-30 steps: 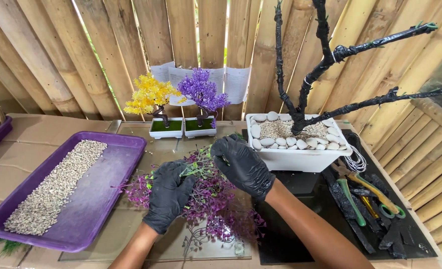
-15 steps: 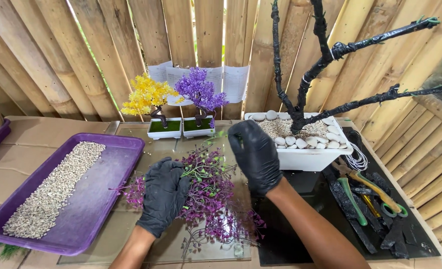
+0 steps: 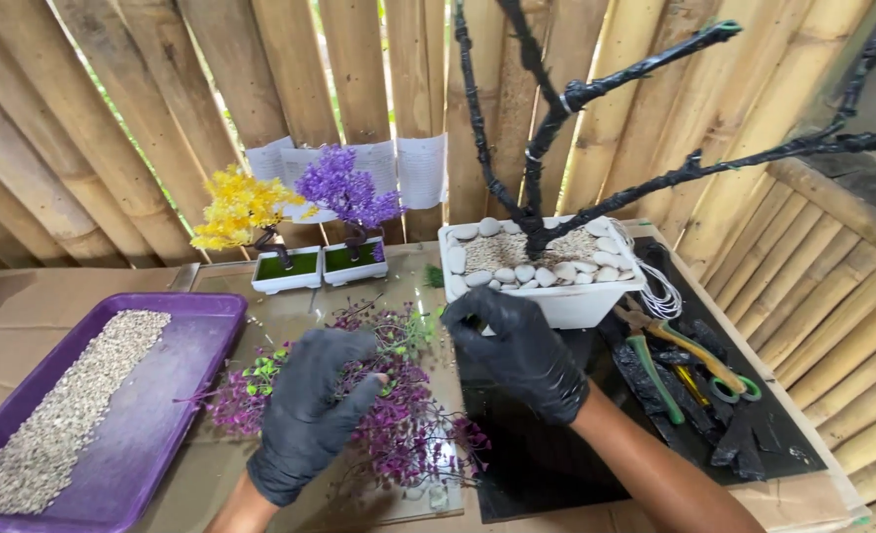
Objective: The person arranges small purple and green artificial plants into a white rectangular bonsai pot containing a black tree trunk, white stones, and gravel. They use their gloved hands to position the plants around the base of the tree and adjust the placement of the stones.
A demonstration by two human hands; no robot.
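Both hands gloved in black. Left hand (image 3: 310,415) lies flat on the purple sprigs (image 3: 399,434), fingers spread, pressing rather than clasping; its grip is wide. Right hand (image 3: 522,350) hovers over the sprigs' right edge, fingertips pinched together at a green stem; its grip is narrow, and whether it holds the stem I cannot tell. Sprigs lie mid-tabletop, near the front edge. Purple tray (image 3: 177,395) with gravel sits at the left edge. White planter (image 3: 566,301) with pebbles and a black tree (image 3: 547,158) stands just behind the right hand. Yellow tree (image 3: 241,207) and purple tree (image 3: 349,192) stand at the back. Scissors (image 3: 694,360) lie right.
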